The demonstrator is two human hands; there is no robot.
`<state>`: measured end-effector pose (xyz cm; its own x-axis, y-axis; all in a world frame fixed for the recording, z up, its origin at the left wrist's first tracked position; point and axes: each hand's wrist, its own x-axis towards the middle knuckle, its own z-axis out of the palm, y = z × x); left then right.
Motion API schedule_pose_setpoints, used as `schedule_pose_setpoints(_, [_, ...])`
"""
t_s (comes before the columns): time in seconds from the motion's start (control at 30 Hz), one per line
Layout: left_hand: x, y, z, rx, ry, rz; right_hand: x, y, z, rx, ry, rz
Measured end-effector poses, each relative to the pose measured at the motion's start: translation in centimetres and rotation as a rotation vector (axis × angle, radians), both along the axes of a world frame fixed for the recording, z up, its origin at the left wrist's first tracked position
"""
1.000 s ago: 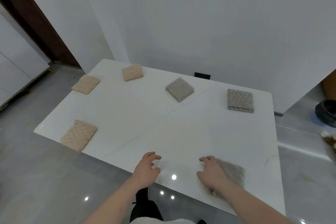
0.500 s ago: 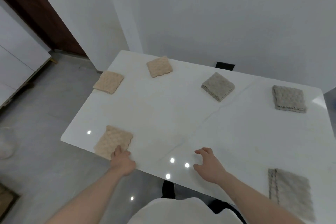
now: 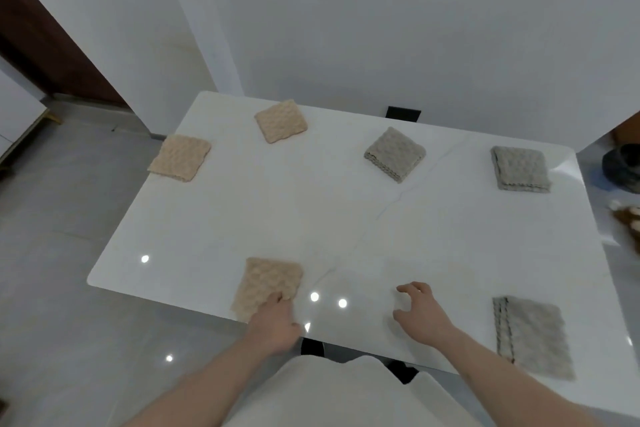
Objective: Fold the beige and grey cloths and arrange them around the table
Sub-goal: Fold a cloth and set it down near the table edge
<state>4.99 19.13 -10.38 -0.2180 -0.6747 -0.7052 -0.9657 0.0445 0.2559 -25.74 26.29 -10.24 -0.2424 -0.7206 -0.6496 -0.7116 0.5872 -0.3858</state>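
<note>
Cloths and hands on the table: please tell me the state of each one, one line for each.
Far beige cloth: folded, lying flat.
Left-edge beige cloth: folded, flat, at the table's edge.
Near beige cloth: folded, its near corner gripped by the left hand.
Middle grey cloth: folded, flat.
Far right grey cloth: folded, flat.
Near right grey cloth: folded, flat, untouched.
Right hand: loosely curled, holding nothing.

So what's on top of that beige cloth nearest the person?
The left hand grips the near beige cloth at its near corner. That corner is hidden beneath the fingers.
</note>
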Motion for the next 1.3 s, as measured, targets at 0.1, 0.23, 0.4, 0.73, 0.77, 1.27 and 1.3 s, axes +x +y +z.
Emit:
schedule_pose_setpoints(0.1, [-1.8, 0.9, -0.4, -0.019, -0.075, -0.060, -2.4, 2.1, 0.0, -0.011, 0.031, -0.069])
schedule_pose_setpoints(0.23, [-2.6, 1.0, -1.0, -0.029, -0.119, -0.074, -6.7, 5.4, 0.2, -0.062, 0.123, -0.212])
schedule_pose_setpoints(0.4, [-4.2, 1.5, -1.2, -0.004, -0.135, 0.020, -12.4, 9.2, 0.2, -0.017, 0.217, -0.368])
schedule_pose_setpoints(0.73, [-7.9, 5.5, -0.9, -0.101, -0.185, 0.156, -17.7, 12.3, -1.8, 0.027, 0.039, -0.471])
schedule_pose_setpoints(0.77, [-8.4, 5.9, -0.7, -0.127, -0.170, 0.158, -17.9, 12.1, -2.0, 0.013, 0.024, -0.487])
schedule_pose_setpoints(1.27, [-18.6, 6.7, 2.6, -0.311, 0.174, 0.128, -20.5, 12.5, -2.9, 0.067, 0.098, -0.254])
schedule_pose_setpoints(1.3, [-18.9, 6.9, 2.5, -0.300, 0.173, 0.117, -20.4, 12.9, -3.1, 0.084, 0.078, -0.251])
